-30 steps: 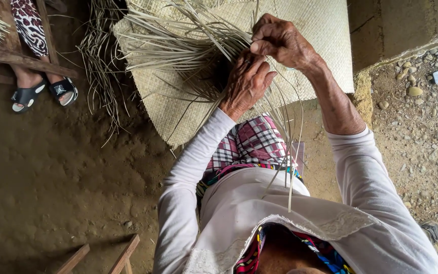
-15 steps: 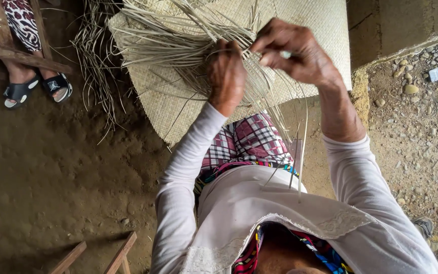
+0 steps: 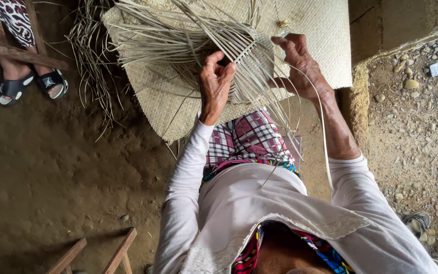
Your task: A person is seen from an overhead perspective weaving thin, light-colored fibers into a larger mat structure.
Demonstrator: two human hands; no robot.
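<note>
Nearest us we see the white long sleeves and the checked cloth over our lap. Above it, our left hand has its grip pressed together on a bunch of loose pale strips at the unfinished edge of the woven mat. Our right hand has its grip partly spread, fingers among the strips, with one long strip arcing down past the wrist. The mat lies ahead of our knees on the dirt floor, its loose ends fanning left. Farther left, another person's sandalled feet rest by a wooden bench; gravel lies to the right.
</note>
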